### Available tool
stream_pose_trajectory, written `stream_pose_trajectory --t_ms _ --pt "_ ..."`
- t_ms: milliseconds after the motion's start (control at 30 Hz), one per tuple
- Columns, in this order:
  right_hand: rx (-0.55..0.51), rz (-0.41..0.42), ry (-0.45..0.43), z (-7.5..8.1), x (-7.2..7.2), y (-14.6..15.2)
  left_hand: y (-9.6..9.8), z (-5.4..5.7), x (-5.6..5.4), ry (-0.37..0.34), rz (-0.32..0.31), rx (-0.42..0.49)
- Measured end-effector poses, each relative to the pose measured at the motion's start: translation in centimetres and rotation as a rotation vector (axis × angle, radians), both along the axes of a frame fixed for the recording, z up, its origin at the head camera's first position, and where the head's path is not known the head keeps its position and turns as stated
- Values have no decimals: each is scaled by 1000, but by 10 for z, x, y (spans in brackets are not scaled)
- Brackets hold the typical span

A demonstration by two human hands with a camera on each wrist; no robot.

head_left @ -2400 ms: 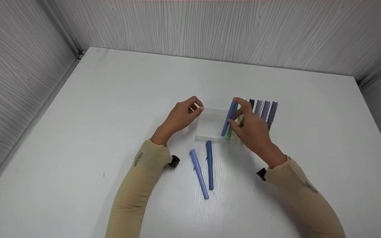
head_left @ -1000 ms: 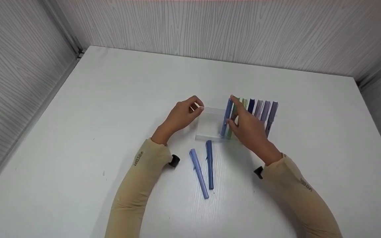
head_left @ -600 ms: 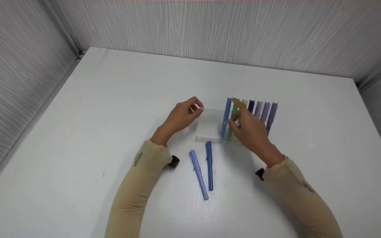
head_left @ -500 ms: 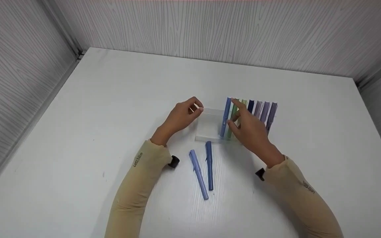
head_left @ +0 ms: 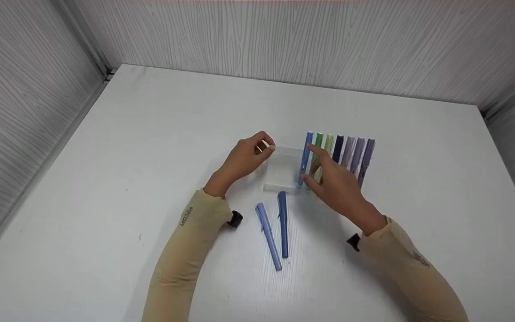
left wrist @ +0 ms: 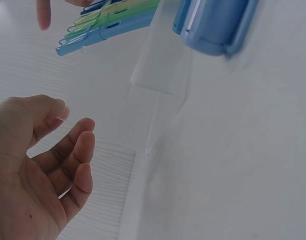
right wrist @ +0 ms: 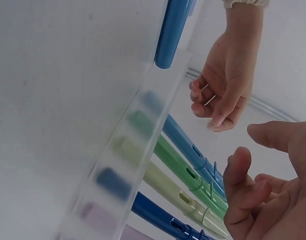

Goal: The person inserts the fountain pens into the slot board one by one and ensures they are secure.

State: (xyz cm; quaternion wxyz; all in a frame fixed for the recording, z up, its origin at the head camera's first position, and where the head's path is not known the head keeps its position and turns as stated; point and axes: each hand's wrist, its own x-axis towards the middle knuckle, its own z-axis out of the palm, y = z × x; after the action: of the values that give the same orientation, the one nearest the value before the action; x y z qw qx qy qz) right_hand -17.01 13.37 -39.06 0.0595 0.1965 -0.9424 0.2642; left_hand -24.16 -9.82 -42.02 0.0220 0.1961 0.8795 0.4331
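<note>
A clear pen rack (head_left: 280, 169) stands mid-table, with a row of capped pens in its right part. At the row's left end is a bright blue pen (head_left: 309, 139), upright in the rack beside a green pen (right wrist: 175, 159). Thumb and index finger of my left hand (head_left: 245, 157) pinch the rack's far left corner. My right hand (head_left: 339, 183) is beside the blue pen; in the right wrist view its thumb and fingers (right wrist: 241, 162) are apart with nothing between them. The right hand hides the lower parts of several pens.
A light blue pen (head_left: 269, 239) and a darker blue pen (head_left: 284, 228) lie on the white table (head_left: 105, 188) in front of the rack. Light green, navy and purple pens (head_left: 367, 154) continue the row rightward. A grey wood-grain panel (head_left: 284, 40) closes off the back.
The bright blue pen, tilted in my right hand earlier, now stands in the rack at the row's left end. My right hand has let go and shifted slightly down. The left hand stays put.
</note>
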Motion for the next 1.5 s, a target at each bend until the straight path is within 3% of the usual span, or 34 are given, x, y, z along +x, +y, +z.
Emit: stream_pose_trajectory --t_ms 233,467,733,900,1167,1500 --pt "15 19 -47 -3 9 -4 0 1 -1 3 -4 6" --pt "40 105 -69 -10 17 -8 -1 -2 -1 -19 -3 10" --pt "8 176 -313 -12 23 -11 0 -3 -2 -11 -3 14" --pt "-13 204 -416 -12 24 -12 0 -2 -1 -17 2 18" --pt "40 191 -516 -16 23 -19 0 1 0 -18 -3 4" --pt "165 137 -559 -19 20 -31 -1 -1 -1 -18 -8 12"
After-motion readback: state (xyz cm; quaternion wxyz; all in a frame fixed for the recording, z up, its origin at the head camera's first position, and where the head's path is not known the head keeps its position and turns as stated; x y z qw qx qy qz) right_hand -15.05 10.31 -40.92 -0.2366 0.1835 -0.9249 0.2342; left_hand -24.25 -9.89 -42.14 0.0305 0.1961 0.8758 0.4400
